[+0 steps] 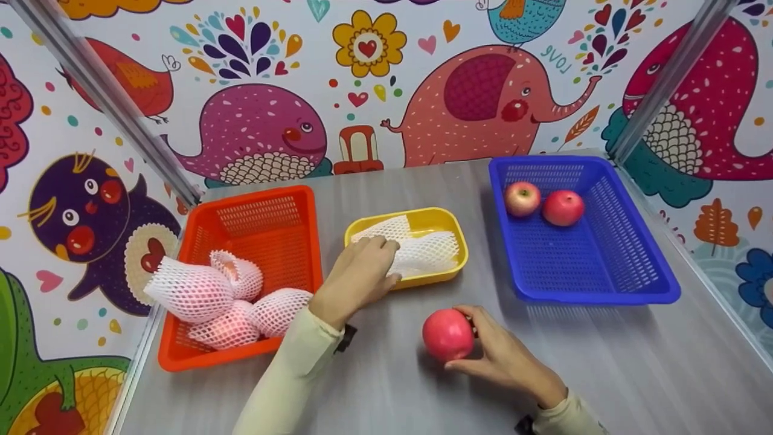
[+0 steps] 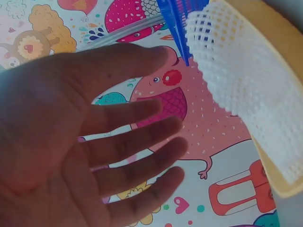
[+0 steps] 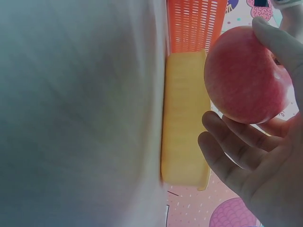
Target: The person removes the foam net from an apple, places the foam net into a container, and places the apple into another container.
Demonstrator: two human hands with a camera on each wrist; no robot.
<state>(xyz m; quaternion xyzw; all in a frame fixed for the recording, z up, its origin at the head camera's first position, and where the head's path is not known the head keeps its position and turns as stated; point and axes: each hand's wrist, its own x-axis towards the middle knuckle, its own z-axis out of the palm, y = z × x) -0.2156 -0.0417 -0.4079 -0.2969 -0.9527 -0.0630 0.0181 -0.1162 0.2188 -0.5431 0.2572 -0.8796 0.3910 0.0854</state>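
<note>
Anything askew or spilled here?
Slightly askew: in the orange basket, one netted fruit sits at the left side with its foam net showing past the rim in the head view. Otherwise, nothing looks spilled or damaged.

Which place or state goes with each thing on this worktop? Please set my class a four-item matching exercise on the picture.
Column one:
1. Blue basket
2. Right hand
3. Yellow tray
4. Orange basket

Column two:
A. contains white foam nets
B. contains net-wrapped fruit
C. contains two bare apples
D. holds a red apple

Pairs: 1-C, 2-D, 3-A, 4-B
</note>
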